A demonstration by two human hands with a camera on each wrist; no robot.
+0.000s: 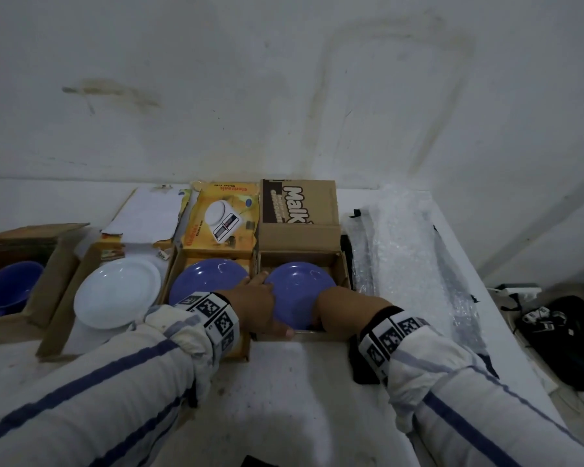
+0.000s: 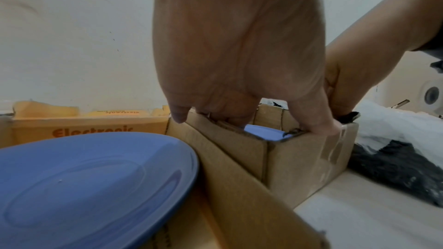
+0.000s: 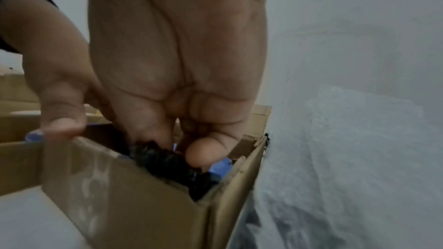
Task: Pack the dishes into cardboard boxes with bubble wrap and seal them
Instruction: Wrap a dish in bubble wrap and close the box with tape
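Note:
A blue plate [image 1: 297,291] sits in the open brown Malkist box [image 1: 344,269] at the middle of the white table. My left hand [image 1: 260,308] curls round the plate's left rim, fingers over the box's left wall and the thumb on its near wall [image 2: 321,126]. My right hand [image 1: 341,305] reaches into the near right corner and grips the plate's rim there. In the right wrist view its thumb [image 3: 206,154] lies on the plate edge [image 3: 221,166] beside crumpled black wrap [image 3: 167,162] in that corner. The box's far flap [image 1: 299,203] stands open.
To the left a yellow scale box [image 1: 216,224] holds a second blue plate [image 1: 209,278]. Further left a box holds a white plate [image 1: 118,293], another a blue bowl [image 1: 11,288]. Clear bubble wrap [image 1: 412,257] lies right of the Malkist box. Black gear [image 1: 567,335] sits beyond the table's right edge.

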